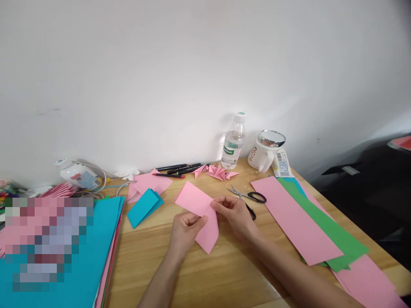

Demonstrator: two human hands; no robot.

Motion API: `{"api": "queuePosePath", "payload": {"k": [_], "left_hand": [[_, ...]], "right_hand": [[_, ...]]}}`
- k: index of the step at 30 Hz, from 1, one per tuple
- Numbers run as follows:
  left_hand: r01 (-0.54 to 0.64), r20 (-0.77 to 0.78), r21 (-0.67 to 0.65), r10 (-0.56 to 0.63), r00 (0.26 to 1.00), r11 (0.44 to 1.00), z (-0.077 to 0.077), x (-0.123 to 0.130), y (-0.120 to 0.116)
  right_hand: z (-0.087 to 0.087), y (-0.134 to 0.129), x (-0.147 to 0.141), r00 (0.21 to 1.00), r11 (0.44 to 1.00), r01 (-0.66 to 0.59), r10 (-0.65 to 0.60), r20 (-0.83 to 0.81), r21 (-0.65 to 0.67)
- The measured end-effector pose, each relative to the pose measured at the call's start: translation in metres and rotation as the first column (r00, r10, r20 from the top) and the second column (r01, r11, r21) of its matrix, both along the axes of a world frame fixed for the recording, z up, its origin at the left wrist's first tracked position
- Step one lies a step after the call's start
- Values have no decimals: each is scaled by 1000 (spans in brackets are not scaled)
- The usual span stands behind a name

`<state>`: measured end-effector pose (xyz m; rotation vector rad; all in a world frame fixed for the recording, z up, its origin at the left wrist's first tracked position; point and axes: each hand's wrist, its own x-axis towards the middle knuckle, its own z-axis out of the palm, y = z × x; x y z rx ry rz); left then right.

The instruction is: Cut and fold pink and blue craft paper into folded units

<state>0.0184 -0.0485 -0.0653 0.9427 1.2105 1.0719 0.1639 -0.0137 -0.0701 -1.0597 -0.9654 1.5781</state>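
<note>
A folded sheet of pink paper is held up between both my hands over the middle of the wooden table. My left hand pinches its lower left side, thumb on top. At the right corner, the thumb and fingers of my right hand are closed on the same paper. One flap points up to the left; another hangs down below my fingers. Just beyond my right hand lie scissors with black handles, blades apart and partly hidden by the hand. Left of the paper rests a folded blue paper.
Behind stand a water bottle and a white mug. Folded pink paper shapes and pens lie near the wall. Pink strips and green paper cover the right side; a blue paper stack fills the left.
</note>
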Motion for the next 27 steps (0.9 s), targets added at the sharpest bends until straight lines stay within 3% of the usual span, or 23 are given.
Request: {"api": "queuePosePath", "payload": {"k": [9,15,27], "left_hand": [[-42,-1,-19,42,999,999,-1,2,-1],[-132,-12,10,132,991,991,-4,1,0],[-138,35,-49,140,990,989,0,3,0]], "right_hand": [[0,0,1,999,1000,-23,23,25,21],[3,0,-2,982,982,-187,187,12,9],[4,-1,0,988,992,-124,123,91,6]]}}
